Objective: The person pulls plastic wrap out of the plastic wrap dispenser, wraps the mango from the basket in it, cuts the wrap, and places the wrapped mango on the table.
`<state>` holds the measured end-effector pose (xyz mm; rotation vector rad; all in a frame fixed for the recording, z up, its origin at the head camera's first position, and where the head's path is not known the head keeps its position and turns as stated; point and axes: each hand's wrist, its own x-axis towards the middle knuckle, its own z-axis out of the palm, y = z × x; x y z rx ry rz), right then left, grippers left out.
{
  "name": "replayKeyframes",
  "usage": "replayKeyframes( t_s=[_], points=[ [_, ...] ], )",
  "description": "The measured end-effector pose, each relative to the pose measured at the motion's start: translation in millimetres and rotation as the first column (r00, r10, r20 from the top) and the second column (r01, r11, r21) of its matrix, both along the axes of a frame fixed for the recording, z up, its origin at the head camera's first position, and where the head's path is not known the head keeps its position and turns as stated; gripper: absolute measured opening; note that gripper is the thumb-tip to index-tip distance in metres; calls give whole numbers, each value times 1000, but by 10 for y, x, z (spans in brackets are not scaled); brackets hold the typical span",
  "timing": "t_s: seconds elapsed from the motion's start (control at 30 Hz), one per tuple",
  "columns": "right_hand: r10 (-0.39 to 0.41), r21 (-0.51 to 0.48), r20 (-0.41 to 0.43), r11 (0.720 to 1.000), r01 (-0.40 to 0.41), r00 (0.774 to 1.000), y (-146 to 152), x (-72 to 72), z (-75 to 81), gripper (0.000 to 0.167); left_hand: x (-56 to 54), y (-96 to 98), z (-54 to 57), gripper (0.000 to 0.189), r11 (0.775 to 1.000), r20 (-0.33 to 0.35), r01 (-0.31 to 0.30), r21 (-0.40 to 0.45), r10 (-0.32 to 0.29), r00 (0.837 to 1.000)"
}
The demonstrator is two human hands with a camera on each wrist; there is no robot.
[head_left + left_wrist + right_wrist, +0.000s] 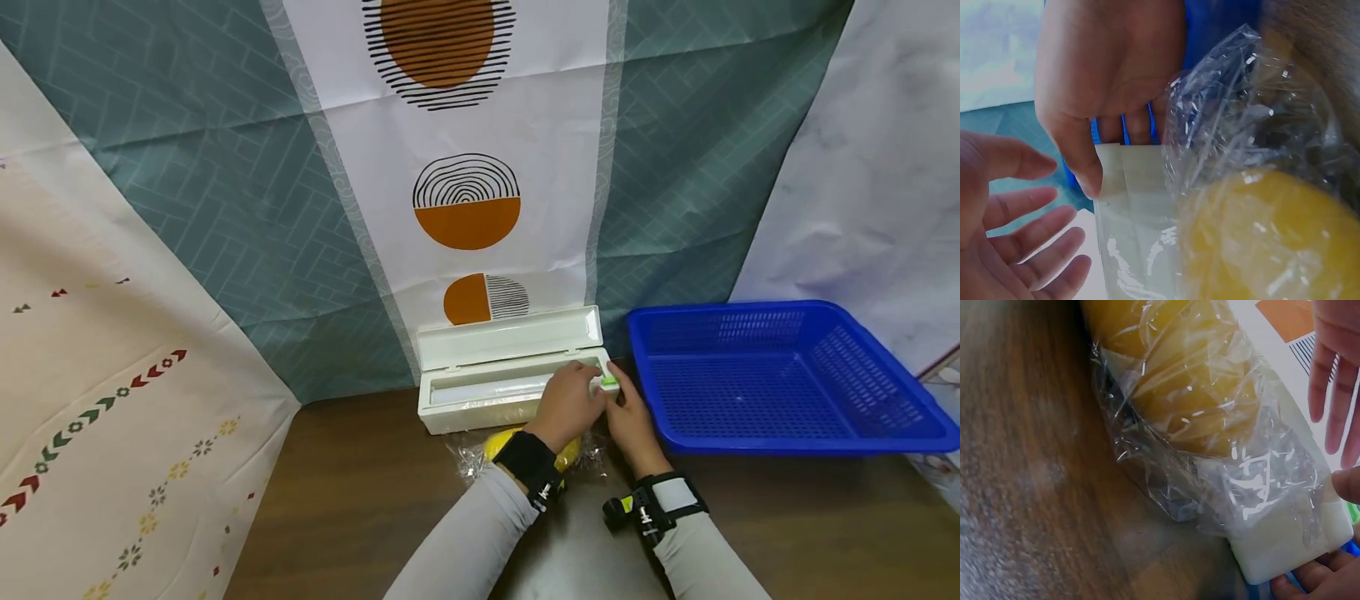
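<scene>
My right hand [633, 423] grips the end of an open white hinged-lid box [480, 417]. My left hand [570, 404], released with fingers loose, hovers over it.

- White box [480, 417]: front partly hidden by left hand [567, 406], head view.
- Yellow item in clear wrap [1260, 237]: cut off by left wrist view's lower edge; kind unclear.
- Green piece [609, 381]: too small to identify.
- Upper printed disc [438, 42]: cropped at top.
</scene>
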<state>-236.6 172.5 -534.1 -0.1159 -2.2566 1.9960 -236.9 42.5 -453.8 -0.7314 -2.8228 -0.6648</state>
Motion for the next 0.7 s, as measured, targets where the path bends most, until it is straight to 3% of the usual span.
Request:
replayKeyframes(
  t_s=[0.37, 0.7],
  points=[
    [-30, -10, -13, 1000, 30, 999, -23, 36, -12, 61, -45, 175, -24, 30, 988, -122, 33, -153, -52, 991],
    [-24, -33, -46, 999, 22, 999, -26, 43, -17, 57, -97, 289, -58, 17, 978, -239, -61, -202, 12, 971]
  ],
)
